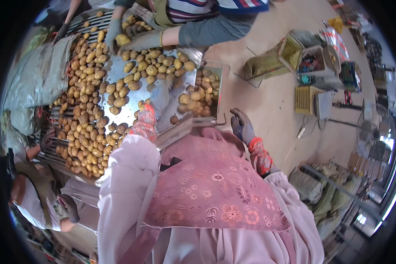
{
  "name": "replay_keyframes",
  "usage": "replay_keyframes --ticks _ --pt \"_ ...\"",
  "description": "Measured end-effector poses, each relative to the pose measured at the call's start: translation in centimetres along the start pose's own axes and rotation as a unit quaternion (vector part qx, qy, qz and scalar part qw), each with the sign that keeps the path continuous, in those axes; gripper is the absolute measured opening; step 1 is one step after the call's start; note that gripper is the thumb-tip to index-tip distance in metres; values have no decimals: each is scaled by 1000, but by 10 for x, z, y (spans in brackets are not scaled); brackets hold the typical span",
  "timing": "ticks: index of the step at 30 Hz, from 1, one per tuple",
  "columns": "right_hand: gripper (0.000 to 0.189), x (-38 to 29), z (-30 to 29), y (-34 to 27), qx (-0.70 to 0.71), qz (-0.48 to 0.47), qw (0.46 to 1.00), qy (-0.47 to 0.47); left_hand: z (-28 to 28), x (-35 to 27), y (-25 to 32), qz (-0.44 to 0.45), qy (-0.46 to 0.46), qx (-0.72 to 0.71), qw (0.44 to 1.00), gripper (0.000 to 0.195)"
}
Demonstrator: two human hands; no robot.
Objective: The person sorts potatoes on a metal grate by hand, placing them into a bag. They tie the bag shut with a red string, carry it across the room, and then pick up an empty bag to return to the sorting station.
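Potatoes [85, 132] cover much of a slatted sorting table and its metal sheet [132, 102]. My left hand [161, 95], gloved and blurred, is over the sheet near its right side, with potatoes close by; whether it holds any cannot be told. At the sheet's right edge stands a container of potatoes [203, 95], below and right of that hand. My right hand [242, 125], in a grey-purple glove, is raised beside the container over the floor, its fingers apart and nothing in it. Both wrists have red patterned cuffs.
Across the table a co-worker's gloved hands [132, 41] handle potatoes. Another person's gloved hand [48, 138] is at the left edge. A wooden board [175, 132] borders the near side. To the right are a framed sack [270, 64], a yellow crate [305, 99] and a cable [292, 145].
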State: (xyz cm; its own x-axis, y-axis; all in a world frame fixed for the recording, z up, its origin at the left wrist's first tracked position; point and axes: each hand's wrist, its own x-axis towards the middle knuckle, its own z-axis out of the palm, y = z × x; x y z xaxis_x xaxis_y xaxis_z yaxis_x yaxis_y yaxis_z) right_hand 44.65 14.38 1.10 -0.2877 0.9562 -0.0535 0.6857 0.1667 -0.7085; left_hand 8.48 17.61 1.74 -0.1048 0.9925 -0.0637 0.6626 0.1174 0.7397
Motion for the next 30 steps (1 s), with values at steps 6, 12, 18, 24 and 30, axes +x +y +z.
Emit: replay_keyframes --ticks 6,12,18,24,30 --pt "29 -26 -12 13 -3 17 999 -31 8 51 -31 -87 -32 226 970 107" --pt "30 -39 -28 24 35 125 990 -52 83 -26 9 26 -44 341 939 86" --pt "34 -23 -22 30 22 80 993 -81 43 -91 10 126 73 -88 985 42" --pt "33 7 -19 -5 75 146 971 -174 -16 -194 -70 -126 164 219 954 91" --pt "33 3 -2 20 44 70 982 -168 -48 -149 -11 -216 -39 247 944 99"
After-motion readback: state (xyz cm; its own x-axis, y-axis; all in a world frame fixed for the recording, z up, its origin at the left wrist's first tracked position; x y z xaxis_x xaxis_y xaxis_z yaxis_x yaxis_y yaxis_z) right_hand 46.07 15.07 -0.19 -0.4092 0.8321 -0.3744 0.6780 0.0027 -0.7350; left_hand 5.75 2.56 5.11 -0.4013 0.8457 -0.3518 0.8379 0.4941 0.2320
